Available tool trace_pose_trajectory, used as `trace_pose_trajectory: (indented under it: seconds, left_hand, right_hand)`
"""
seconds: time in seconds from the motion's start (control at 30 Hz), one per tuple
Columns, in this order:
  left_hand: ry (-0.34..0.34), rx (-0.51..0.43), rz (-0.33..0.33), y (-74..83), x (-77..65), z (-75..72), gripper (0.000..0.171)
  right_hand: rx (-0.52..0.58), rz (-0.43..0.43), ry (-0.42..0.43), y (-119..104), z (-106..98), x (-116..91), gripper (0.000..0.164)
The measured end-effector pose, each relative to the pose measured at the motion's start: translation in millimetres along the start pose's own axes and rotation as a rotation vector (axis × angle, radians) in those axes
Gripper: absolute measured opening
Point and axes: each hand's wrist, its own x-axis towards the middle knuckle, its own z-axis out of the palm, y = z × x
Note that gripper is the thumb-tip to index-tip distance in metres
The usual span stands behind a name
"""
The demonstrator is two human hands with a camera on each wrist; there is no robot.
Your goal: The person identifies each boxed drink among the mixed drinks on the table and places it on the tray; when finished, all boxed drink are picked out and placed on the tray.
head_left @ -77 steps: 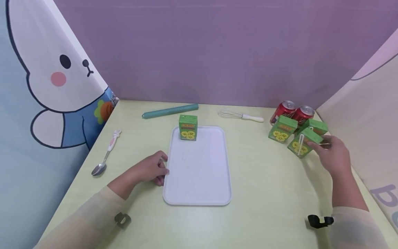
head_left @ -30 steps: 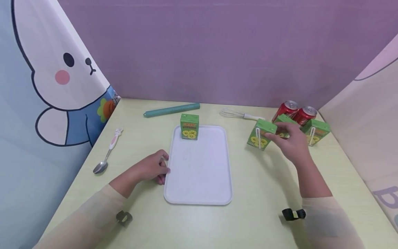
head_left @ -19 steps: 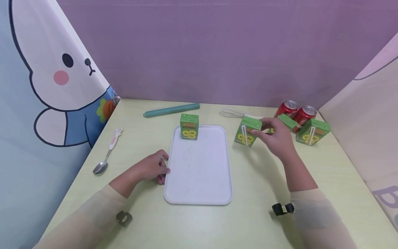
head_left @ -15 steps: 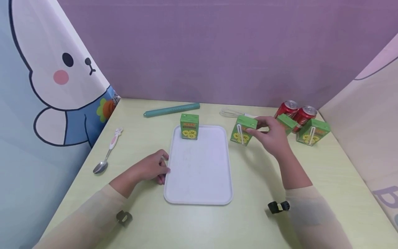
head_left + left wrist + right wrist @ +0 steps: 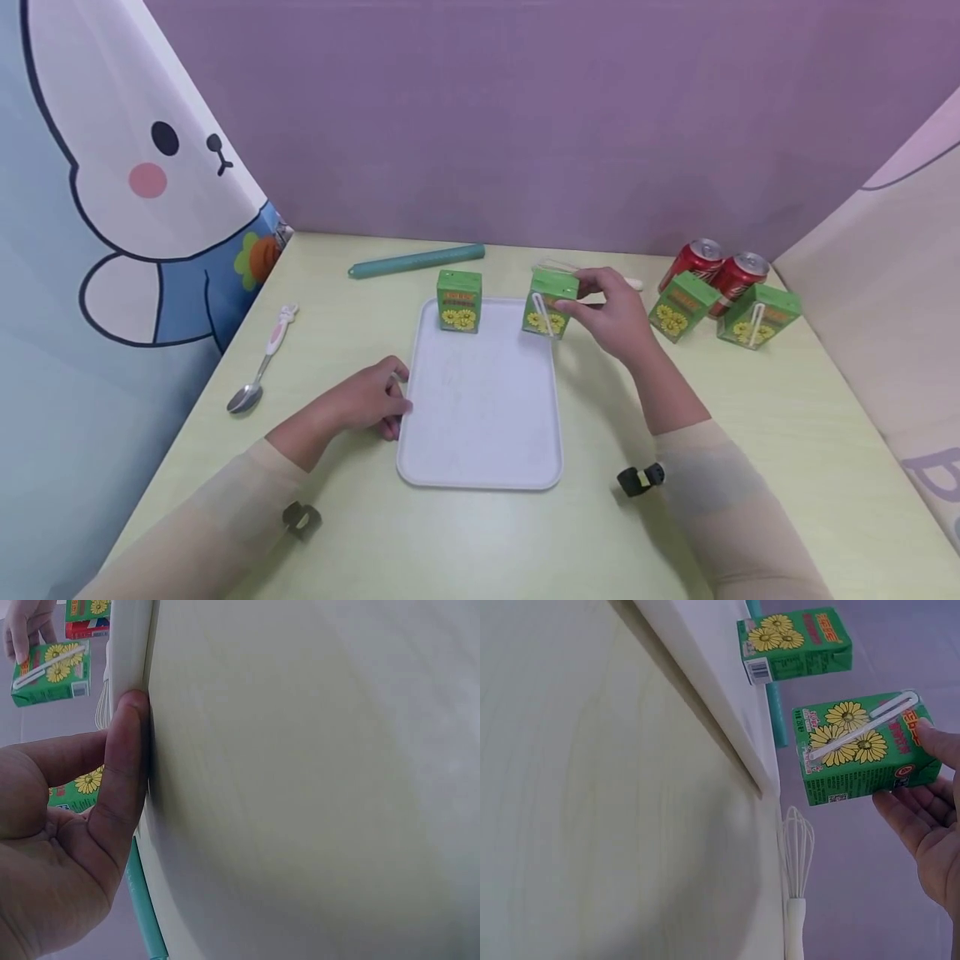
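Note:
My right hand (image 5: 611, 317) pinches a green drink carton (image 5: 870, 746) printed with yellow flowers, a white straw on its front. It hangs over the far right corner of the white tray (image 5: 480, 408), apart from it in the right wrist view. At the tray's far left corner stands a matching carton (image 5: 459, 308). My left hand (image 5: 367, 398) grips the tray's left edge with thumb and fingers; the left wrist view shows a fingertip (image 5: 133, 705) against the rim. Two more green cartons, one plain-fronted (image 5: 681, 308) and one with a straw (image 5: 757, 321), stand at the right.
Two red cans (image 5: 693, 262) stand behind the right-hand cartons. A whisk (image 5: 796, 877) lies behind the held carton, partly hidden in the head view. A teal stick (image 5: 416, 261) lies at the back, a spoon (image 5: 262, 358) at the left. Cloth walls border the table.
My right hand has taken the front straw-bearing carton from the right-hand group and carried it left, over the tray's far right corner. My left hand has stayed at the tray's edge.

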Motion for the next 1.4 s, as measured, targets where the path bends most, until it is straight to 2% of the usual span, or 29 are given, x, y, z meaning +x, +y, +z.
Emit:
trace_pose_trajectory:
  seconds: [0.3, 0.57, 0.87, 1.17, 1.4]
  left_hand:
    - [-0.002, -0.001, -0.002, 0.7, 0.5, -1.3, 0.043]
    - [-0.001, -0.001, -0.015, 0.6, 0.3, -1.9, 0.043]
    - [-0.005, -0.004, -0.015, -0.2, 1.2, -2.3, 0.043]
    - [-0.005, -0.006, -0.02, 0.0, 0.5, -1.4, 0.044]
    - [-0.006, -0.015, -0.009, 0.9, -0.8, -1.7, 0.044]
  right_hand:
    - [-0.022, 0.016, -0.033, 1.9, 22.4, 10.2, 0.06]
    - [-0.032, 0.008, -0.049, 10.7, 34.2, 15.0, 0.061]
    - [-0.032, 0.034, -0.071, 12.8, 39.4, 19.4, 0.061]
    - [-0.012, 0.07, -0.131, 10.7, 37.3, 21.4, 0.056]
    - [-0.009, 0.078, -0.129, 12.4, 38.2, 21.2, 0.058]
